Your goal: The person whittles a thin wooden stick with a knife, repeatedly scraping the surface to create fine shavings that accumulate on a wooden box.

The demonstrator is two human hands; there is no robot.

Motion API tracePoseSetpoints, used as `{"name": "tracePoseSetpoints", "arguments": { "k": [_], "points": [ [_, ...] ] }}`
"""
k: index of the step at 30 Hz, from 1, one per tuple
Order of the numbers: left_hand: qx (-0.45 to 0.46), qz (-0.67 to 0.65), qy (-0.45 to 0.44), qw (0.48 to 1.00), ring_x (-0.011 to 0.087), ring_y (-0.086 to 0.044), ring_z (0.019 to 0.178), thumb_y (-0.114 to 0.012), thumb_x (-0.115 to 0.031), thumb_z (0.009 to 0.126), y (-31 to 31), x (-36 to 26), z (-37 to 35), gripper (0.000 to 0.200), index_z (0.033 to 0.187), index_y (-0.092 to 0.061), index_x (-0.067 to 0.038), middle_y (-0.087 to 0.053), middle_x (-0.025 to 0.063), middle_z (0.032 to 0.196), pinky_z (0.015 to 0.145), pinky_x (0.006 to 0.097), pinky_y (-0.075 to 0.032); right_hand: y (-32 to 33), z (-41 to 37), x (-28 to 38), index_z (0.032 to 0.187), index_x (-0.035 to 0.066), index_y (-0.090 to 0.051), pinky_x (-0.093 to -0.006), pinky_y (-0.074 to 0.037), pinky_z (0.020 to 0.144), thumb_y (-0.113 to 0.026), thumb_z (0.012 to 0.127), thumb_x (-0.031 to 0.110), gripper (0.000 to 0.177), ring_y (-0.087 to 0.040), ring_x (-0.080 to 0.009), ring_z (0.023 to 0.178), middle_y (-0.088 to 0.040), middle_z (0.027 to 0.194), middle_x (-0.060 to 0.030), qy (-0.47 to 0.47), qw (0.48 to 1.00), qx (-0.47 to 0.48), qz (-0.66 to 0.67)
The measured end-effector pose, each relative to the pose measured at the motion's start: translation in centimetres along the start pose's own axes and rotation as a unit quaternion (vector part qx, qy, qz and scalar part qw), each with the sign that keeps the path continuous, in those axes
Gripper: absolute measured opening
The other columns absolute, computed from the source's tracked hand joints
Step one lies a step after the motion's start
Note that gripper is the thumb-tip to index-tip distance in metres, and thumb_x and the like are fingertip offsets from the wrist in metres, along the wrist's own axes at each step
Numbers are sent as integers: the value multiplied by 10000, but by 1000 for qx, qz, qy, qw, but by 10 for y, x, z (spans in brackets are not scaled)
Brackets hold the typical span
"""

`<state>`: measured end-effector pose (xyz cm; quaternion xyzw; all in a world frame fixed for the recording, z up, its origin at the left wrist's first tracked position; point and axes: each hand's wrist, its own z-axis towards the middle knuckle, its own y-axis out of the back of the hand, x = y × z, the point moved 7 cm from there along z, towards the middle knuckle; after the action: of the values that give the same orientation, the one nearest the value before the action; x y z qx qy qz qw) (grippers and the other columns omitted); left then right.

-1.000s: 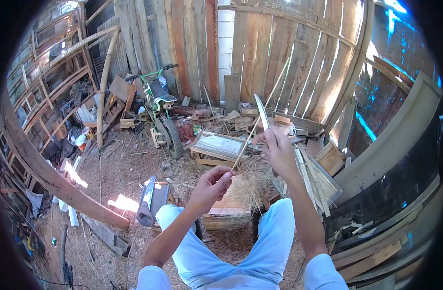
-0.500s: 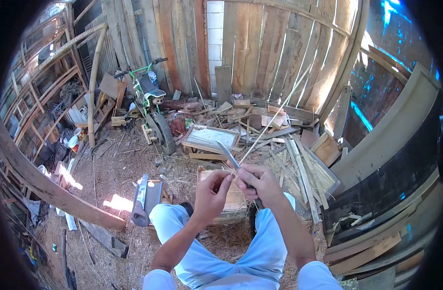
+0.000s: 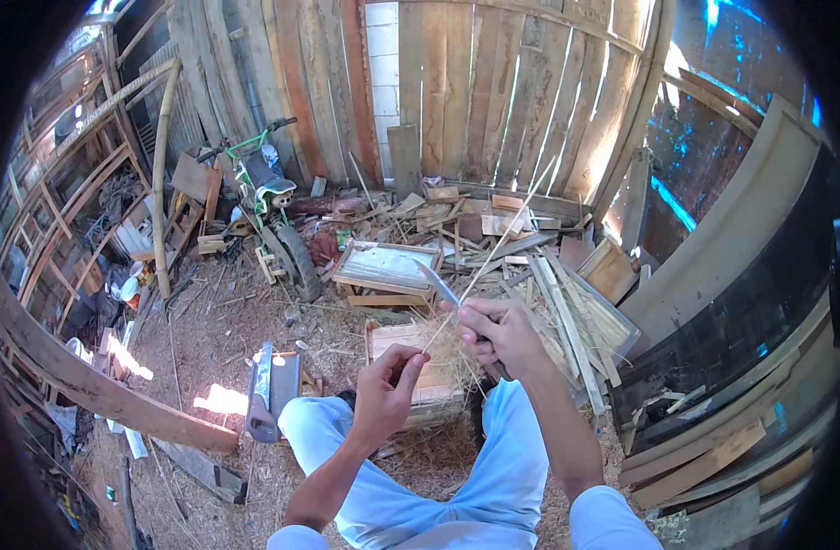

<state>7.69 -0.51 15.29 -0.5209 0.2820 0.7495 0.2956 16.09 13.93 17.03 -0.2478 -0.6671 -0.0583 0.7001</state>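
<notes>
A long thin pale strip (image 3: 514,223) slants from between my hands up toward the plank wall. My left hand (image 3: 389,385) pinches its lower end between thumb and fingers. Higher along the strip, my right hand (image 3: 499,335) is closed round the handle of a knife (image 3: 438,284). The blade points up and to the left, and its base lies against the strip. My knees are on either side of a wooden board (image 3: 397,343) below the hands, with fine shavings (image 3: 455,353) beside it.
A handsaw (image 3: 263,394) lies on a dark panel at the left. Ahead are a framed tray (image 3: 389,266), a green small motorbike (image 3: 271,197) and heaped wood scraps. Long slats (image 3: 566,321) lie to the right. A curved beam (image 3: 117,374) crosses the left side.
My hands have moved apart, the left down and left, the right slightly right and up. A length of strip now shows between them. The view has shifted slightly.
</notes>
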Motion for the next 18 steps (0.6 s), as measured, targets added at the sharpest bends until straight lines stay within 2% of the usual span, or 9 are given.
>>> {"name": "tracePoseSetpoints", "arguments": {
  "k": [3,5,7,9,10,11,12,15,18],
  "points": [
    [-8,-4,5,1000,3,-413,599,-542,-78,916,4,9,0,120,936,-596,27,-577,-23,714,517,184,-328,2,6,-4,1006,7,-624,-163,-243,394,-547,925,206,229,-354,-8,472,-491,646,37,-3,1000,12,7],
    [22,20,58,998,37,-519,757,-554,-115,914,7,19,2,146,966,-595,16,-626,16,866,677,191,-411,4,11,-9,980,8,-624,-164,-245,394,-544,926,205,220,-357,-8,472,-493,645,35,-7,1000,8,-3],
    [25,26,70,997,38,-520,758,-554,-111,912,13,24,2,139,956,-593,15,-625,17,865,680,193,-411,13,23,-18,954,10,-625,-164,-246,394,-540,927,204,214,-360,-8,472,-495,644,34,-13,1000,5,-11],
    [31,31,81,996,40,-521,759,-555,-108,911,18,35,-1,132,945,-591,14,-625,18,863,683,195,-412,68,34,-8,1031,16,-610,-168,-245,396,-527,933,202,226,-350,-15,468,-486,657,35,68,975,-195,-78],
    [30,10,86,996,41,-523,761,-552,-106,911,24,45,-8,125,935,-589,12,-623,16,858,686,197,-413,85,31,-1,1031,16,-610,-168,-245,396,-527,933,202,226,-350,-15,468,-486,657,35,68,975,-198,-76],
    [27,-8,90,996,41,-525,763,-550,-103,910,32,51,-12,120,925,-588,10,-621,14,852,688,200,-414,97,32,5,1071,21,-596,-167,-243,396,-518,936,200,237,-343,-17,467,-483,667,35,64,987,-148,-22],
    [54,53,106,991,44,-530,768,-552,-107,911,36,53,-15,119,915,-587,7,-621,7,844,685,199,-414,94,33,11,1111,26,-582,-165,-241,396,-510,940,198,252,-336,-19,465,-481,678,36,59,993,-93,29],
    [64,19,83,994,45,-534,773,-554,-119,911,32,55,-11,128,919,-589,3,-621,4,839,680,197,-413,96,28,10,1156,22,-559,-158,-241,395,-507,941,196,281,-329,-20,466,-480,693,33,49,990,-128,47],
    [88,25,115,989,52,-541,784,-561,-129,908,28,59,-8,136,927,-591,3,-625,10,845,685,207,-418,96,27,19,1154,13,-556,-151,-242,392,-510,939,196,286,-347,-15,479,-499,704,24,73,988,-119,66]
  ]
}}
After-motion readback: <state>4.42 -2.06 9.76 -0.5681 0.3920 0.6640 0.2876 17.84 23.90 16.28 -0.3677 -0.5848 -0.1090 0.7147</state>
